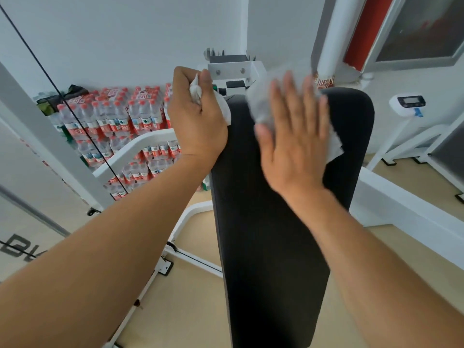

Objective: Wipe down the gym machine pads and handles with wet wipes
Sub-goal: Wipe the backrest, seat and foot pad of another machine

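The black back pad [283, 222] of the gym machine runs down the centre of the view, its upper end near the top middle and its lower end at the bottom edge. A white wet wipe [335, 144] lies flat against the upper part of the pad. The right hand [293, 146] presses on this wipe with straight, spread fingers; the grip is apart, palm toward the pad. The hand and the wipe are motion-blurred.

The left hand [198, 121] sits at the pad's upper left edge. Its grip is clamped on a second, crumpled wet wipe [221, 106], with fingers curled around it and part of the wipe hanging out beside the pad edge.

The white machine frame [140, 149] passes behind the left forearm and continues down to the wood-tone floor [193, 285]. A black cable [50, 79] runs diagonally at the left. Shrink-wrapped packs of red-capped water bottles [120, 116] are stacked against the wall [113, 33] behind the frame. A white device with a small display [409, 104] stands at the right.
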The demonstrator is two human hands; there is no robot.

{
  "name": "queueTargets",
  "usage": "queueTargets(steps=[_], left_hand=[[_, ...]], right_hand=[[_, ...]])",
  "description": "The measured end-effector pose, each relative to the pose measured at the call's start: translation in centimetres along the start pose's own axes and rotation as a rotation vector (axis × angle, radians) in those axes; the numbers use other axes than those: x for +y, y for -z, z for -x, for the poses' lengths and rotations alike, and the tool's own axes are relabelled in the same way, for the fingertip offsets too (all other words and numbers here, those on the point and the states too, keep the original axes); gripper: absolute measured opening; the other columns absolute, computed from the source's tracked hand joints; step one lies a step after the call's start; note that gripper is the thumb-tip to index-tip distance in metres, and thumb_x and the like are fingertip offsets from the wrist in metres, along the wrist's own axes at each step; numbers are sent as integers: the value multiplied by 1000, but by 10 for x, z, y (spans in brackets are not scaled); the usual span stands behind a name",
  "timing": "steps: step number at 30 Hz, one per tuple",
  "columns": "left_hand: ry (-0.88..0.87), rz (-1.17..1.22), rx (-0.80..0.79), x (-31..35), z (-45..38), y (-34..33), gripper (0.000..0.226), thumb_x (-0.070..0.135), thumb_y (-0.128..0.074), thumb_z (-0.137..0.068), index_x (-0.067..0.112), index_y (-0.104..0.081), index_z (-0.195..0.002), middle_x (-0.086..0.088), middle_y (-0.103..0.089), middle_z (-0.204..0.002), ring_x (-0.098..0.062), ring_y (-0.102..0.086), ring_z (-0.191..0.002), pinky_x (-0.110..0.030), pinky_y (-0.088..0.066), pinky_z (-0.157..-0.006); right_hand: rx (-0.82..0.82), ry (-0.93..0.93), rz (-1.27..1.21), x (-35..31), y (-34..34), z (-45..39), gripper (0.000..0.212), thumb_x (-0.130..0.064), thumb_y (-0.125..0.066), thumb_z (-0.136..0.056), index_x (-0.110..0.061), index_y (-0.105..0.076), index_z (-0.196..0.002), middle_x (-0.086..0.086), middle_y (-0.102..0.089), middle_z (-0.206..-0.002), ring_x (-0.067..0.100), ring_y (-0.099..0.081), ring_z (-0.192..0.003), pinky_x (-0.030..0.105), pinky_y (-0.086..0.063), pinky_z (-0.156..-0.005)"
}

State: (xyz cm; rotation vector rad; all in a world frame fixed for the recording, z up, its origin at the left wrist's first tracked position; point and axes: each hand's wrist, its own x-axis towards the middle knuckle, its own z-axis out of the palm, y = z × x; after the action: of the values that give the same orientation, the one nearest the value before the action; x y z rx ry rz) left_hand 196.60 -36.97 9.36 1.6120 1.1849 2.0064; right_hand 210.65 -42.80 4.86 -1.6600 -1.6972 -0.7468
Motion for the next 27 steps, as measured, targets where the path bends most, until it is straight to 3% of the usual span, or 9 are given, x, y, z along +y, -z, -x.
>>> queueTargets(steps=[5,8,10,12,15,18,20,24,27], left_hand=[[-7,-8,-1,-4,1,0,16,26,-48,-103,13,-47,-94,18,-48,-76,6,-51,-72,-9,-40,-68],[-8,-8,11,-2,1,-2,17,25,-48,-104,12,-47,-93,17,-47,-76,6,-50,-71,-9,-40,-66],[4,-16,18,-2,1,-3,16,23,-47,-103,13,-46,-91,16,-47,-74,4,-49,-69,-11,-39,-66],[4,-24,19,-2,1,-2,16,22,-47,-103,13,-46,-90,15,-47,-74,3,-48,-68,-11,-38,-66],[-9,-30,10,-1,0,-1,16,21,-47,-102,12,-45,-90,16,-45,-73,3,-48,-67,-10,-37,-66],[3,-32,-3,-1,0,0,15,22,-48,-102,13,-45,-90,16,-45,-73,3,-48,-67,-9,-37,-65],[5,-27,7,-2,-1,-1,15,22,-48,-102,13,-46,-90,15,-46,-74,4,-48,-68,-10,-38,-66],[11,-23,4,-1,-1,-2,14,22,-47,-103,14,-47,-92,16,-48,-75,5,-51,-70,-9,-40,-67],[17,9,7,1,1,-2,14,19,-46,-103,13,-45,-90,13,-46,-72,4,-50,-68,-10,-38,-64]], right_hand=[[172,-357,-66,45,-2,9,60,-45,-21,-111,-14,-22,-162,11,-19,-170,31,-11,-158,50,-9,-128],[251,-576,-138,37,-18,51,61,-39,-27,-111,-3,-20,-161,18,-17,-169,33,-11,-158,55,-15,-126],[227,-626,-183,12,-29,84,63,-37,-27,-110,0,-18,-160,21,-14,-168,35,-10,-157,58,-15,-125],[139,-474,-182,-24,-39,118,64,-38,-29,-109,-2,-14,-160,19,-10,-169,37,-9,-157,58,-13,-126],[-75,22,-83,-65,-51,157,72,-46,-37,-107,-14,-5,-163,8,3,-172,31,-2,-158,51,-4,-128],[-107,331,-1,-36,-51,145,69,-48,-34,-107,-21,-6,-164,-2,8,-172,21,1,-159,44,2,-128],[-36,250,7,-3,-40,116,68,-49,-33,-107,-21,-6,-164,-2,0,-172,21,-1,-158,44,1,-128],[38,-165,14,27,-8,34,67,-49,-20,-110,-7,-15,-162,18,-17,-169,38,-10,-156,52,-2,-127],[46,-174,12,-3,0,1,66,-49,-15,-110,-9,-18,-162,15,-17,-169,39,-12,-156,55,-5,-127]])
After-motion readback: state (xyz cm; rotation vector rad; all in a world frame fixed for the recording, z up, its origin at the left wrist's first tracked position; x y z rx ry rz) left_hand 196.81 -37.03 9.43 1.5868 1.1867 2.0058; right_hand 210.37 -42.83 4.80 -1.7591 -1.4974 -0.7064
